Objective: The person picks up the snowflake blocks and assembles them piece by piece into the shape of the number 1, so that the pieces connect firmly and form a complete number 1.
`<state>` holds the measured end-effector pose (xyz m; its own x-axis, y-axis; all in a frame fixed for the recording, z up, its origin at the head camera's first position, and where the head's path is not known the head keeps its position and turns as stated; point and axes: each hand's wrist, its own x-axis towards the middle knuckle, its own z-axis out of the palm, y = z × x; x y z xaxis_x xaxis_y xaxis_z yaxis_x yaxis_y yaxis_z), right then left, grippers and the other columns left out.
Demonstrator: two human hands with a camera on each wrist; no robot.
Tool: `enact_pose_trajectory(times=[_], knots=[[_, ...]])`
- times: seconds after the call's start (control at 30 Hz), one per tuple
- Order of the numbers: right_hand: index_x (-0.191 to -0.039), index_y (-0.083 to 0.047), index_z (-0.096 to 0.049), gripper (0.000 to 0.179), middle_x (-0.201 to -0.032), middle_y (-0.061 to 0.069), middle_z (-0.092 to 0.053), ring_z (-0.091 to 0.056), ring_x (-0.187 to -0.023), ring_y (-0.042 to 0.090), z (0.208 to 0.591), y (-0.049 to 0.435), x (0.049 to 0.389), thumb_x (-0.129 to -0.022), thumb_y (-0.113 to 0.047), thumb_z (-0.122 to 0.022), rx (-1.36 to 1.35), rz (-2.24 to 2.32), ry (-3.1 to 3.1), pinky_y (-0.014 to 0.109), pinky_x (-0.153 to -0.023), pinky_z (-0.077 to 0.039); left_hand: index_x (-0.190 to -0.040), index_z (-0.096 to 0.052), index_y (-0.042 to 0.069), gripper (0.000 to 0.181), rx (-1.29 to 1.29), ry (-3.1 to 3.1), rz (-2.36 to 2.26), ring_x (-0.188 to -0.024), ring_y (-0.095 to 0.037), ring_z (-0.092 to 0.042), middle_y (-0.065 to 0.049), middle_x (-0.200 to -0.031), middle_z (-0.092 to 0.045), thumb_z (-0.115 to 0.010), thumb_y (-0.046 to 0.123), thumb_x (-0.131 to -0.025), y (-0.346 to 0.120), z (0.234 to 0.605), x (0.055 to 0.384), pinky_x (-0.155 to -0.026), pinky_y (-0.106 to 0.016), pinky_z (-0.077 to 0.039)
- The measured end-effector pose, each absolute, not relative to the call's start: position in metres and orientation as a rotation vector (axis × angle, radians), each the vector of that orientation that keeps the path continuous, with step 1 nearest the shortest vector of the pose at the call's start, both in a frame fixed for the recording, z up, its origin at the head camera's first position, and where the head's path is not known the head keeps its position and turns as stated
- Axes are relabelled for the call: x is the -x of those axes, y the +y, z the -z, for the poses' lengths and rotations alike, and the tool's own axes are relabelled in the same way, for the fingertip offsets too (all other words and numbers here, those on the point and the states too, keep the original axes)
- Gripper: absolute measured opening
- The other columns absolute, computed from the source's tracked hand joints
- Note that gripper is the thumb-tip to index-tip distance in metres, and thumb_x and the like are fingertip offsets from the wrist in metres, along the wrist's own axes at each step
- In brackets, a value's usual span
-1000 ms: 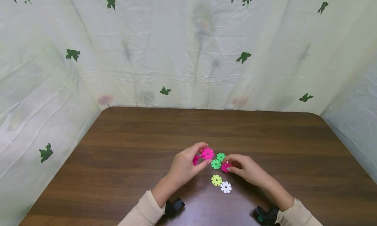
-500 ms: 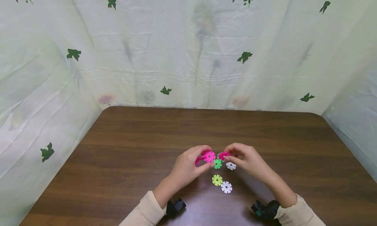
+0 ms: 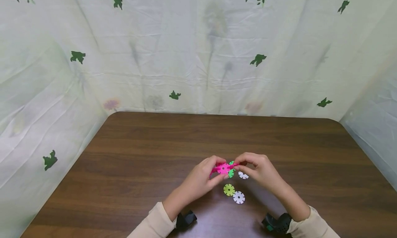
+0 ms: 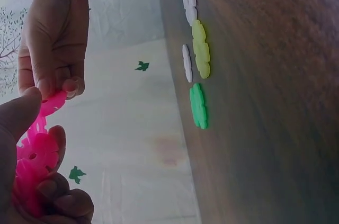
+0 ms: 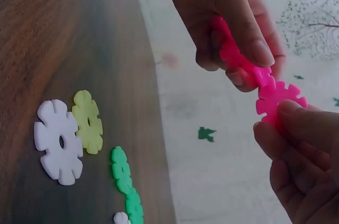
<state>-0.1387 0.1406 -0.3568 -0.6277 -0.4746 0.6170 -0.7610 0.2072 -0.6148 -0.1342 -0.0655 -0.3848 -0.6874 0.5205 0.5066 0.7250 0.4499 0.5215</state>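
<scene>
My left hand [image 3: 198,177] holds a short chain of pink notched discs [image 3: 223,168] between thumb and fingers, raised above the table. My right hand [image 3: 263,170] pinches one more pink notched disc [image 5: 271,99] by its edge. In the right wrist view that disc meets the end of the chain. Whether the slots are pushed together I cannot tell. Part of the chain is hidden behind the left fingers. Below the hands lie two green notched discs [image 5: 121,169], partly covered in the head view.
On the table nearer the body, a yellow notched disc [image 3: 228,189] touches a white notched disc [image 3: 238,197]. Another white disc [image 3: 243,175] lies under the right hand. The brown wooden table [image 3: 155,138] ends at a pale curtain [image 3: 198,58] with green bird shapes.
My right hand has lifted its pink disc up and left to the chain, uncovering a white disc. The left hand has shifted slightly right, and the chain has turned somewhat.
</scene>
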Motion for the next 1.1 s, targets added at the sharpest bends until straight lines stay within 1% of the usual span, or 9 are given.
enact_pose_trajectory(times=[0.13,0.37,0.47,0.53,0.67,0.8,0.93,1.03,1.1], knots=[[-0.082,0.002,-0.063,0.027,-0.076,0.009,-0.062,-0.057,-0.067,0.015,0.354,0.138,0.136,-0.063,0.021,-0.068,-1.203,-1.422,-2.124,0.025,-0.055,-0.047,-0.107,-0.049,0.004,0.034,1.079,-2.47,1.062,-0.089,-0.012,-0.057,-0.005,-0.101,-0.058,-0.065,0.022,-0.083,-0.065,0.385,0.133,-0.076,-0.022,-0.046],[-0.081,0.0,-0.063,0.024,-0.075,0.006,-0.062,-0.056,-0.065,0.014,0.353,0.133,0.132,-0.065,0.018,-0.068,-1.177,-1.416,-2.164,0.02,-0.053,-0.045,-0.108,-0.048,0.005,0.035,1.066,-2.524,0.886,-0.084,-0.013,-0.058,-0.004,-0.099,-0.06,-0.062,0.027,-0.085,-0.064,0.387,0.134,-0.071,-0.027,-0.047],[-0.082,0.001,-0.064,0.021,-0.075,0.007,-0.062,-0.056,-0.065,0.014,0.351,0.134,0.131,-0.067,0.016,-0.068,-1.143,-1.428,-2.223,0.023,-0.053,-0.046,-0.109,-0.048,0.007,0.035,1.051,-2.524,0.864,-0.08,-0.011,-0.056,-0.001,-0.095,-0.06,-0.062,0.029,-0.085,-0.065,0.387,0.135,-0.069,-0.026,-0.046],[-0.084,0.001,-0.063,0.02,-0.077,0.006,-0.062,-0.057,-0.066,0.014,0.35,0.136,0.132,-0.069,0.014,-0.068,-1.108,-1.464,-2.279,0.026,-0.055,-0.048,-0.109,-0.049,0.009,0.035,1.048,-2.519,0.875,-0.08,-0.011,-0.055,0.0,-0.094,-0.059,-0.062,0.031,-0.085,-0.066,0.386,0.135,-0.07,-0.026,-0.045],[-0.088,-0.002,-0.064,0.018,-0.079,0.005,-0.062,-0.057,-0.069,0.013,0.357,0.143,0.137,-0.074,0.008,-0.067,-1.06,-1.518,-2.372,0.028,-0.058,-0.049,-0.109,-0.053,0.01,0.034,1.057,-2.505,0.902,-0.082,-0.009,-0.053,0.003,-0.097,-0.058,-0.061,0.033,-0.085,-0.067,0.384,0.136,-0.074,-0.026,-0.043],[-0.089,-0.006,-0.064,0.014,-0.08,0.005,-0.063,-0.058,-0.069,0.016,0.37,0.147,0.143,-0.077,0.002,-0.067,-1.036,-1.584,-2.418,0.027,-0.058,-0.049,-0.111,-0.056,0.011,0.035,1.072,-2.498,0.875,-0.088,-0.008,-0.054,0.004,-0.102,-0.057,-0.06,0.035,-0.086,-0.067,0.382,0.136,-0.076,-0.027,-0.041],[-0.088,-0.005,-0.064,0.009,-0.077,0.003,-0.064,-0.06,-0.067,0.022,0.376,0.147,0.145,-0.08,-0.008,-0.067,-0.949,-1.717,-2.481,0.029,-0.059,-0.05,-0.115,-0.055,0.012,0.042,1.078,-2.469,0.822,-0.09,-0.008,-0.055,0.004,-0.106,-0.057,-0.065,0.035,-0.082,-0.067,0.383,0.136,-0.074,-0.026,-0.043],[-0.087,-0.002,-0.064,0.011,-0.073,0.004,-0.064,-0.061,-0.065,0.025,0.378,0.145,0.144,-0.081,-0.011,-0.066,-0.891,-1.823,-2.52,0.035,-0.059,-0.051,-0.115,-0.054,0.011,0.048,1.099,-2.423,0.793,-0.085,-0.008,-0.056,0.004,-0.104,-0.057,-0.071,0.035,-0.076,-0.066,0.385,0.136,-0.07,-0.023,-0.046],[-0.087,0.001,-0.064,0.012,-0.072,0.006,-0.064,-0.062,-0.064,0.027,0.379,0.143,0.143,-0.082,-0.01,-0.065,-0.882,-1.9,-2.527,0.038,-0.061,-0.051,-0.112,-0.055,0.011,0.048,1.117,-2.38,0.777,-0.08,-0.007,-0.056,0.004,-0.1,-0.058,-0.073,0.033,-0.074,-0.065,0.387,0.135,-0.066,-0.021,-0.046]])
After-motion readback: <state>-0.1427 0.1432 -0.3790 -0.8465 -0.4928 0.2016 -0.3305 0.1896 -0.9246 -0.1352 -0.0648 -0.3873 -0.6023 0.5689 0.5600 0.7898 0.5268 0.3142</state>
